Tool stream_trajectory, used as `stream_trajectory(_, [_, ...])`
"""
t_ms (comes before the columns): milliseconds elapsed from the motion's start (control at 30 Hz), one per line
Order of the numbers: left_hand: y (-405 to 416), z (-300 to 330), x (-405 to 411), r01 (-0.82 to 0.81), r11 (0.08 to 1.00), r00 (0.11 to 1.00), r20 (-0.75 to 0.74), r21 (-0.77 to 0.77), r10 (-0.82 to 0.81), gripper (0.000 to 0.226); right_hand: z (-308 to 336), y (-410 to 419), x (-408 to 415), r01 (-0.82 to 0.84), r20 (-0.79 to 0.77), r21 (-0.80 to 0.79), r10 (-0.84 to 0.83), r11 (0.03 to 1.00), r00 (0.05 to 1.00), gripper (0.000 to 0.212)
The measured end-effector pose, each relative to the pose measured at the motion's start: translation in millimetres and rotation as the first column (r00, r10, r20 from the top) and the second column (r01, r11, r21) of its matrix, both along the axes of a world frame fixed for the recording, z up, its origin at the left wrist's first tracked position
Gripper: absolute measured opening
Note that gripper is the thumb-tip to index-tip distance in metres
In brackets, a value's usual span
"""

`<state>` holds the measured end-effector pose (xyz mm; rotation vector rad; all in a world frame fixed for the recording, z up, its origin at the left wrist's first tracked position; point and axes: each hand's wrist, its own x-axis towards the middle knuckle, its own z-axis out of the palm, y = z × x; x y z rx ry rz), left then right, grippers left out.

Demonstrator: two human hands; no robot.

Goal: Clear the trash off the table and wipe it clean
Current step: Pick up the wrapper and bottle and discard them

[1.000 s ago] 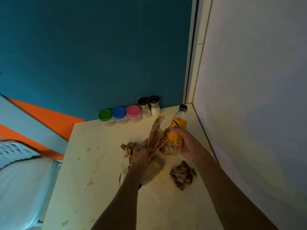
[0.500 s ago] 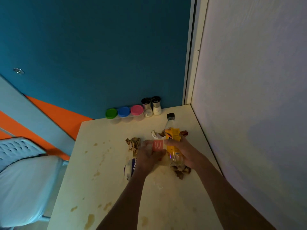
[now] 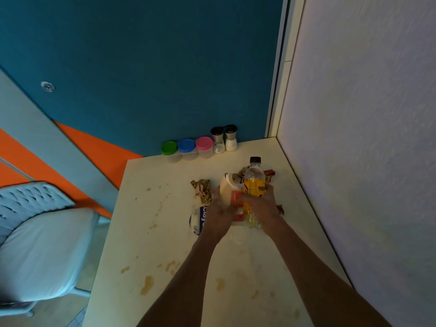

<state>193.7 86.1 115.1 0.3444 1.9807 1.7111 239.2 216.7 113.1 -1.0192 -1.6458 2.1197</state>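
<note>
The cream bench [image 3: 146, 232] fills the corner between a teal wall and a pale one, and brown spills dot its left and near parts, so the wiping has not begun by the look of it. A pale chair [image 3: 40, 239] stands off its left edge. Along the far edge sit three tubs with green, blue and pink lids [image 3: 186, 145] and two shakers [image 3: 224, 139], which look like things to keep rather than trash. The step in hand seems to be gathering the rubbish into one bundle near the middle of the bench. The right hand [image 3: 263, 204] is curled round the body of an orange drink bottle [image 3: 254, 182], held upright with its black cap on. The left hand [image 3: 218, 214] grips a cream and red paper bag [image 3: 232, 195] pressed against the bottle. A crumpled brown wrapper [image 3: 202, 190] lies just left of the hands, more crumpled paper [image 3: 238, 177] shows behind the bottle, and a white and blue packet [image 3: 198, 219] lies partly under the left wrist. Next, I judge, the loose pieces must be drawn in or fetched on a second trip, since both hands are full, and the bundle carried to a bin that is not in view.
</note>
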Motion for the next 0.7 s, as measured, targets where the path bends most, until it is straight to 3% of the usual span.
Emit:
stream_trajectory(67, [-8,13,-1,-0.031,0.988,0.998,-0.051,-0.153,0.024,0.023,-3,-5,5,0.001,-0.048,0.023,0.000,1.000,0.999,0.079])
stream_trajectory(133, [-20,13,-7,-0.056,0.917,0.982,-0.189,-0.395,-0.021,0.031,-5,-12,11,-0.009,-0.058,0.068,0.013,0.998,0.998,0.076])
stream_trajectory(200, [-29,13,-12,-0.038,0.852,0.981,-0.180,-0.522,-0.066,0.037,-6,-20,14,-0.019,-0.046,0.125,0.025,0.992,0.999,0.077])
stream_trajectory(267, [-34,16,-15,-0.030,0.876,0.995,-0.098,-0.482,-0.020,0.034,-8,-26,15,-0.034,-0.055,0.155,0.043,0.987,0.998,0.080])
stream_trajectory(400, [-38,18,-14,-0.114,0.973,0.974,0.170,-0.203,0.149,0.025,-4,-27,18,-0.138,-0.105,0.117,0.150,0.984,0.983,0.074])
stream_trajectory(500, [-37,16,-10,-0.119,0.984,0.983,0.125,-0.136,0.136,0.044,2,-30,24,-0.162,-0.178,0.044,0.167,0.986,0.970,0.057])
stream_trajectory(633, [-32,20,-2,-0.093,0.987,0.995,0.020,-0.128,0.096,0.082,3,-37,31,-0.069,-0.212,-0.148,0.037,0.986,0.977,0.041])
stream_trajectory(700, [-28,19,4,-0.140,0.984,0.990,-0.037,-0.113,0.137,0.076,2,-41,30,0.048,-0.188,-0.209,-0.088,0.977,0.978,0.043])
